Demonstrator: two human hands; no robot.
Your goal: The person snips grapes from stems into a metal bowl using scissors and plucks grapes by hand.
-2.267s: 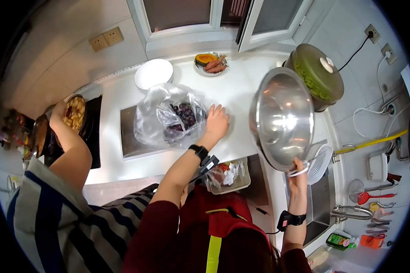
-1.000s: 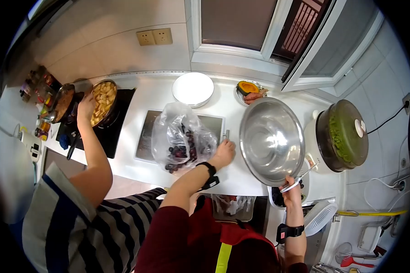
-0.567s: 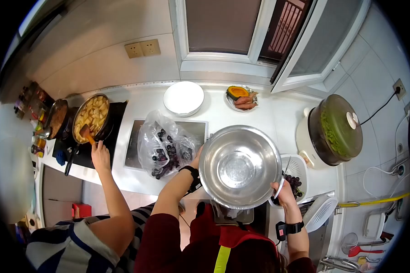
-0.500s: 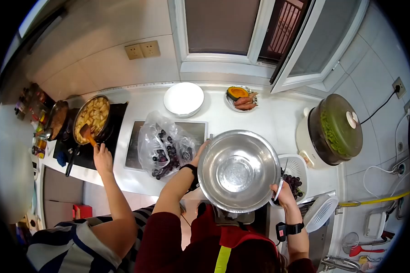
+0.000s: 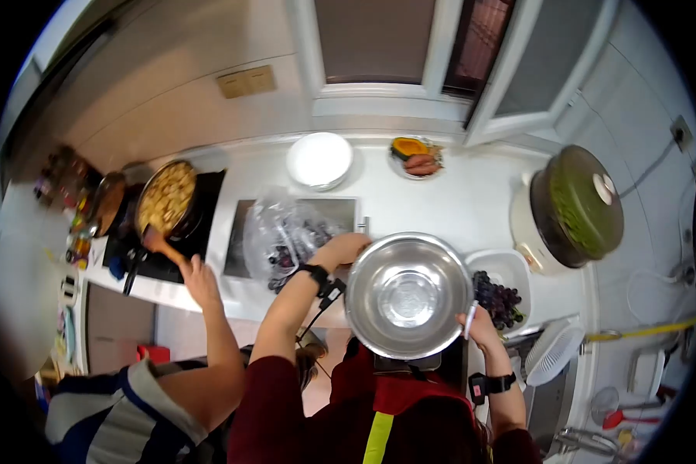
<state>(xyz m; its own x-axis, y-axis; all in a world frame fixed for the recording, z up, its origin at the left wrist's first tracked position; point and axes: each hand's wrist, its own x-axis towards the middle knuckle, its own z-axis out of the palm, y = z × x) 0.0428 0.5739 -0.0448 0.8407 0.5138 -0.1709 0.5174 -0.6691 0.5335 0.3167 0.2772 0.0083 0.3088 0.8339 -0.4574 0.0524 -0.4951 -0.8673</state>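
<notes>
A wide steel bowl (image 5: 406, 298) is in front of me, its hollow facing up. My right hand (image 5: 481, 328) grips its right rim, with a white-handled tool, blurred, in the same fingers. My left hand (image 5: 349, 248) is at the bowl's upper left rim; its fingers are smeared, and whether they grip the rim is unclear. Left of that hand, a clear plastic bag (image 5: 267, 232) with dark grapes (image 5: 284, 257) lies over a steel panel. More dark grapes (image 5: 499, 300) lie in a white basket (image 5: 524, 271) right of the bowl.
At the left, another person's hand (image 5: 199, 282) holds a wooden spatula (image 5: 161, 243) in a pan of food (image 5: 166, 197). White plates (image 5: 319, 160) and a dish of pumpkin and sweet potatoes (image 5: 417, 157) stand at the back. A lidded cooker (image 5: 576, 205) and a sink (image 5: 549, 394) are at the right.
The steel bowl has come left and down from beside the cooker, uncovering the basket of grapes. My left hand has gone from the counter to the bowl's rim. The other person now holds a spatula.
</notes>
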